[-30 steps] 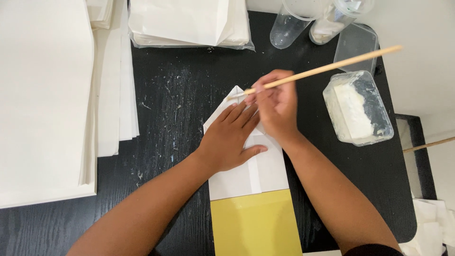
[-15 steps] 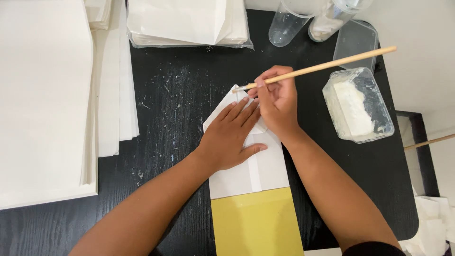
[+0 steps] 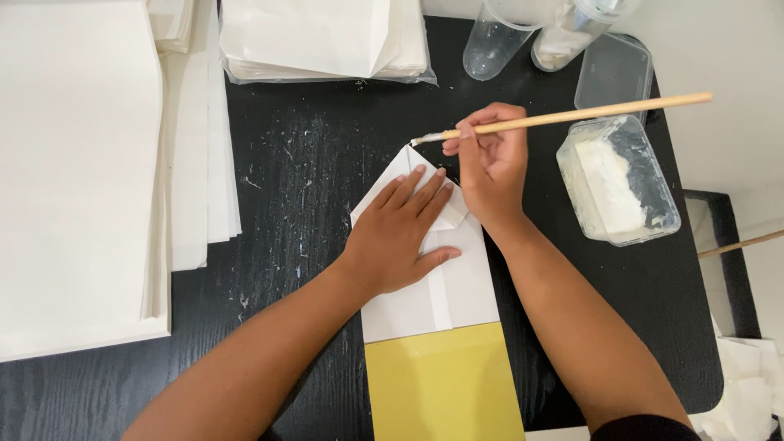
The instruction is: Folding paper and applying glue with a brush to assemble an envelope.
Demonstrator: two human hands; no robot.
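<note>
The left hand (image 3: 398, 238) lies flat, fingers spread, on a folded white-and-yellow paper bag (image 3: 433, 327), apparently pinning its pointed folded flap so it does not spring up. Just beside it, the right hand (image 3: 490, 163) pinches a long wooden brush (image 3: 572, 116) between thumb and fingertips, the bristle tip reaching the flap's peak just beyond the left fingertips, the handle angled away to the right. A clear tub of white paste (image 3: 618, 181) sits near the right hand, within easy dipping reach. The black tabletop (image 3: 302, 163) is flecked with dried white specks. Stacks of white paper sheets (image 3: 77, 171) lie well left of the left hand; more sheets (image 3: 322, 37) and clear plastic cups (image 3: 498, 41) sit beyond both hands.
</note>
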